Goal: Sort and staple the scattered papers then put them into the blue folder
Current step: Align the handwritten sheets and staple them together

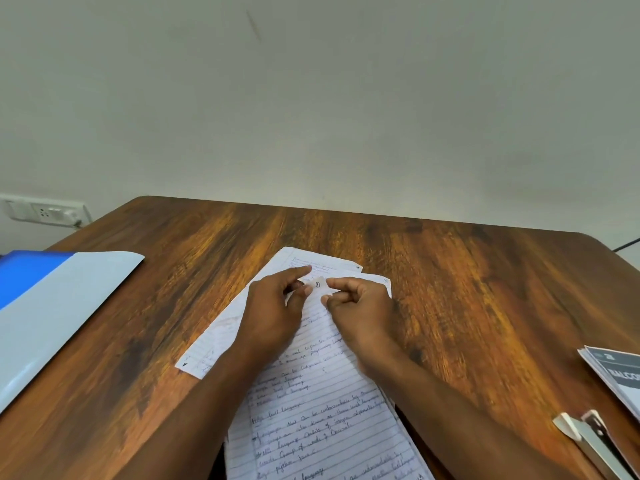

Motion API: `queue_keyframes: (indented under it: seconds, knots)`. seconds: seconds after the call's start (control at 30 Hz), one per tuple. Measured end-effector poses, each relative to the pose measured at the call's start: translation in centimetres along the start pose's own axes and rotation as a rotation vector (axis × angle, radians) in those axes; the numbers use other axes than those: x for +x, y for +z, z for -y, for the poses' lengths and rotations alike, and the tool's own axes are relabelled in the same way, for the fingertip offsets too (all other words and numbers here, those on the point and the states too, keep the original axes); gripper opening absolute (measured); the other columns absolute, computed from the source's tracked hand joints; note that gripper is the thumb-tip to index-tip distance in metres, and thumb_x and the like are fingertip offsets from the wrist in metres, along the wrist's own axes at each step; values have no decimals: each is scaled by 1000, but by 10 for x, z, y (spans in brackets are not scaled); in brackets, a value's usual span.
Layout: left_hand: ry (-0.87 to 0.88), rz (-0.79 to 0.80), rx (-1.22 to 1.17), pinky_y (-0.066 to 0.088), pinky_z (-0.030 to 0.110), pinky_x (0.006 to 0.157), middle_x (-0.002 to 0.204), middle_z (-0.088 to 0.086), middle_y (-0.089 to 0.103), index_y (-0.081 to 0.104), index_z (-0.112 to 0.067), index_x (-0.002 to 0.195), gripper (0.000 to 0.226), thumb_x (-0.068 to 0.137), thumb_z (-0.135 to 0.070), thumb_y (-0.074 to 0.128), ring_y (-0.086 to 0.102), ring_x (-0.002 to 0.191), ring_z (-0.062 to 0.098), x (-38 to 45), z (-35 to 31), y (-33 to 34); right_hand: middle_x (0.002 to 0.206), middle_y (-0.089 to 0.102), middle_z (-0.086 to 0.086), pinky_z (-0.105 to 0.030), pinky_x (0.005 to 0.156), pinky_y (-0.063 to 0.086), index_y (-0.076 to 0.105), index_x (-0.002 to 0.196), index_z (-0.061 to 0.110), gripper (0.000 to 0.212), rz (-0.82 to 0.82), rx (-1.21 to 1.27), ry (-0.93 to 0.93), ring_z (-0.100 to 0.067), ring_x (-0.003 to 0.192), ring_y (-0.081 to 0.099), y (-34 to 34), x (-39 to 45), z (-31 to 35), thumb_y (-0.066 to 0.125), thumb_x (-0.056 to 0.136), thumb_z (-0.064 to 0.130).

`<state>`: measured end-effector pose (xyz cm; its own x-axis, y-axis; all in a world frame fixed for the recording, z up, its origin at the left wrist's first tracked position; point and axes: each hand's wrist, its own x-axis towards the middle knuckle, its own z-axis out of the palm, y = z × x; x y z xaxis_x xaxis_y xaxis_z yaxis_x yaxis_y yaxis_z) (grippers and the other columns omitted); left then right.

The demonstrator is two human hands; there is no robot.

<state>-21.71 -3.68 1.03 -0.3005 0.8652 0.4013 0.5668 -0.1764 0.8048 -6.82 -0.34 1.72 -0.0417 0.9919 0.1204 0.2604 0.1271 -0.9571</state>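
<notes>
A: From the head view, where are the edges?

B: The desk ends at the wall behind. The blue folder lies at the left edge, the stapler and a booklet at the right edge. Bare wood is between them and the papers in the middle.

A: And the grip?

B: The left hand and the right hand both pinch the top corner of the upper sheet, fingers curled narrow. The other sheets lie under them.
</notes>
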Motion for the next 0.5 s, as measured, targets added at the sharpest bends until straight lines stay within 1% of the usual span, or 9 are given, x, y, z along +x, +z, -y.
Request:
queue_keyframes:
  seconds: [0.1, 0.17, 0.2, 0.27, 0.3, 0.37, 0.4, 0.43, 0.5]
  knots:
    - [1, -27, -18, 60, 34, 97, 115, -13, 78, 79, -24, 120, 24, 97, -23, 74, 71, 104, -3, 1, 0, -1, 84, 76, 7, -25, 88, 60, 78, 116, 18, 31, -6, -19, -26, -6, 82, 72, 2, -2, 0, 82, 87, 10]
    - [3, -5, -19, 61, 36, 95, 115, -12, 78, 81, -22, 116, 21, 97, -21, 74, 72, 102, -2, 1, 0, 0, 85, 76, 7, -27, 90, 61, 78, 116, 18, 31, -3, -21, -26, -6, 83, 73, 2, -1, -1, 82, 87, 10]
    - [1, 3, -19, 61, 36, 94, 114, -12, 78, 81, -22, 116, 21, 97, -20, 74, 72, 101, -1, 1, 0, 0, 85, 76, 7, -25, 89, 60, 78, 115, 18, 30, 6, -21, -17, -6, 82, 73, 2, 0, -1, 83, 87, 10]
    - [3, 9, -17, 61, 31, 93, 113, -12, 78, 81, -22, 115, 20, 97, -19, 74, 72, 100, -2, 1, 2, 0, 80, 75, 7, -22, 83, 59, 79, 113, 20, 28, 37, -19, 7, -5, 78, 71, -1, 4, -2, 83, 86, 12]
    - [5, 8, -15, 60, 27, 92, 111, -13, 79, 82, -22, 114, 20, 96, -18, 75, 71, 99, -4, 2, 2, 0, 79, 75, 6, -24, 81, 59, 80, 111, 21, 26, 54, -21, 20, -6, 78, 72, -3, 6, -2, 84, 86, 14]
    - [4, 8, -9, 55, 14, 89, 110, -14, 79, 82, -23, 113, 19, 95, -18, 76, 70, 98, -8, 2, 3, -1, 81, 77, 3, -33, 79, 63, 79, 108, 22, 22, 46, -20, 45, -10, 79, 75, -10, 13, -1, 83, 87, 15]
    - [-4, 11, -14, 53, 9, 86, 109, -14, 79, 82, -23, 112, 19, 95, -18, 76, 70, 98, -9, 3, 4, -1, 84, 78, 1, -39, 76, 65, 78, 108, 20, 22, 21, -4, 58, -14, 77, 76, -15, 18, -1, 81, 88, 12]
    - [-17, 19, -25, 52, 7, 82, 109, -14, 79, 82, -23, 113, 19, 95, -18, 76, 70, 95, -9, 3, 4, 0, 88, 77, -1, -42, 73, 66, 76, 110, 16, 23, -6, 11, 77, -17, 75, 77, -21, 24, -1, 79, 89, 6]
    - [-47, 37, -54, 53, 10, 74, 107, -12, 80, 82, -22, 114, 20, 96, -18, 75, 71, 84, -6, 3, 5, 0, 94, 75, -4, -42, 72, 66, 72, 113, 14, 28, -64, -6, 122, -22, 74, 77, -33, 36, 1, 77, 89, 0]
